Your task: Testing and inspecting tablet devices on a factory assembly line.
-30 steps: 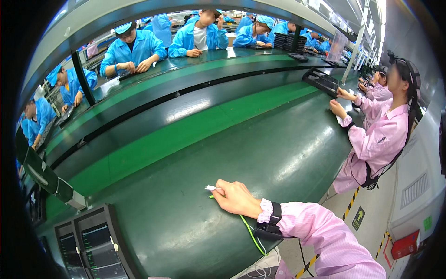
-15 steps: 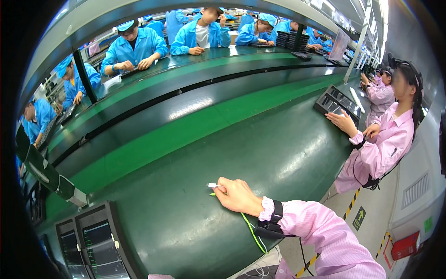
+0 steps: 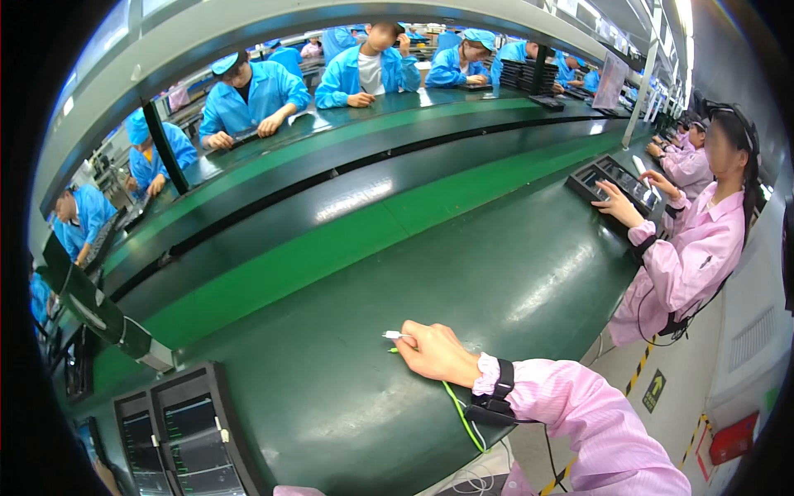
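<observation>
My right hand is closed over the bench, its fingers pinching a white cable plug that points left. A small green tip sticks out just below the plug, under the same fingers. From beneath the wrist a bright green cord runs to the near edge of the bench, beside a thin white cable. A black band circles that wrist over the pink sleeve. My left hand is out of view; only a bit of pink cloth shows at the lower edge.
A dark tray holding black-screened devices lies at the lower left, below a post. The green bench stretches away to the right. At right, a pink-sleeved person handles another tray. Blue-clad people work across the bench.
The whole view has shifted slightly, so things sit a little further right and lower. My right hand keeps its pinch on the plug. The neighbour's other hand has reached up to their tray.
</observation>
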A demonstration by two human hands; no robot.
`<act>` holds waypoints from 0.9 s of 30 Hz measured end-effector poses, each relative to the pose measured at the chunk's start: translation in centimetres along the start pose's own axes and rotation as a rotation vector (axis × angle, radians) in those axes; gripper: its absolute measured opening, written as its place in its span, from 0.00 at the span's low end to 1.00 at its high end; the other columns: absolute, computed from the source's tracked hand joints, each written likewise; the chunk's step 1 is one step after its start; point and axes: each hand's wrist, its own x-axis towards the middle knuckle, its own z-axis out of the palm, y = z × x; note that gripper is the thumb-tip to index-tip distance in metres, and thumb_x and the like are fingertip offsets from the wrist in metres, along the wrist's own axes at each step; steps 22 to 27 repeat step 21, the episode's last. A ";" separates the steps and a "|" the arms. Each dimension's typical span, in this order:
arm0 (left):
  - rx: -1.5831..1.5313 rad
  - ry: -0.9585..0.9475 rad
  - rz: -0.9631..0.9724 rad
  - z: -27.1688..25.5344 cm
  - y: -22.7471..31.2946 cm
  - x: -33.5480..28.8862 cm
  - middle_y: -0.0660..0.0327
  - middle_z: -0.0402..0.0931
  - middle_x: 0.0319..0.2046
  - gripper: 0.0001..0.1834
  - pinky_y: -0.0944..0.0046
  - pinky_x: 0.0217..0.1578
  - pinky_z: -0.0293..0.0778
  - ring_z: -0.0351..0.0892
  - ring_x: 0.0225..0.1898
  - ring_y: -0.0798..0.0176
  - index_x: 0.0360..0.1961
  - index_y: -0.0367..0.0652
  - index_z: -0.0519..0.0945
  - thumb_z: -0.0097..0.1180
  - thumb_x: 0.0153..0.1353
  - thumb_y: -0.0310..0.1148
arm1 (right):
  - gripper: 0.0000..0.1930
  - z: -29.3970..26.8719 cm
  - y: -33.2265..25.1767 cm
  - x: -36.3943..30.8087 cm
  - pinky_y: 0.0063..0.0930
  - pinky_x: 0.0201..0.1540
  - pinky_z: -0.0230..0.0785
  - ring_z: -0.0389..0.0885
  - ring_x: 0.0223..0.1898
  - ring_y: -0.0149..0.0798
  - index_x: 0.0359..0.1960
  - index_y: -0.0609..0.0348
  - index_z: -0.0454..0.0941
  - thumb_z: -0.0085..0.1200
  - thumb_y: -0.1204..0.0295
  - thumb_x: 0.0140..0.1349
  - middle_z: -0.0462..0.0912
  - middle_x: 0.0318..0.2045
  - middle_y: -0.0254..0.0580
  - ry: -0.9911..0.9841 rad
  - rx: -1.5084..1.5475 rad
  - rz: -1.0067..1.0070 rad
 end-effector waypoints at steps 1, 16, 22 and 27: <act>-0.224 -0.031 0.058 -2.3 0.7 0.3 0.64 0.65 0.21 0.14 0.59 0.32 0.64 0.66 0.23 0.65 0.18 0.45 0.69 0.47 0.63 0.30 | 0.09 0.0 0.1 0.0 0.46 0.26 0.67 0.76 0.20 0.58 0.27 0.62 0.69 0.50 0.69 0.61 0.75 0.16 0.51 0.012 -0.006 -0.004; -2.646 -1.450 -1.092 10.7 23.0 1.1 0.63 0.70 0.26 0.07 0.63 0.30 0.72 0.71 0.28 0.65 0.33 0.41 0.74 0.52 0.61 0.34 | 0.10 0.7 0.5 -0.2 0.50 0.28 0.66 0.75 0.24 0.63 0.25 0.61 0.69 0.52 0.68 0.59 0.75 0.17 0.56 0.100 -0.095 0.004; -2.767 -1.480 -0.742 14.8 26.1 -3.9 0.60 0.75 0.31 0.15 0.63 0.33 0.74 0.74 0.32 0.63 0.38 0.39 0.76 0.61 0.59 0.40 | 0.14 3.9 1.4 0.3 0.34 0.19 0.62 0.68 0.14 0.38 0.18 0.62 0.63 0.52 0.75 0.61 0.68 0.12 0.46 0.267 0.056 -0.039; -2.767 -1.480 -0.742 14.8 26.1 -3.9 0.60 0.75 0.31 0.15 0.63 0.33 0.74 0.74 0.32 0.63 0.38 0.39 0.76 0.61 0.59 0.40 | 0.14 3.9 1.4 0.3 0.34 0.19 0.62 0.68 0.14 0.38 0.18 0.62 0.63 0.52 0.75 0.61 0.68 0.12 0.46 0.267 0.056 -0.039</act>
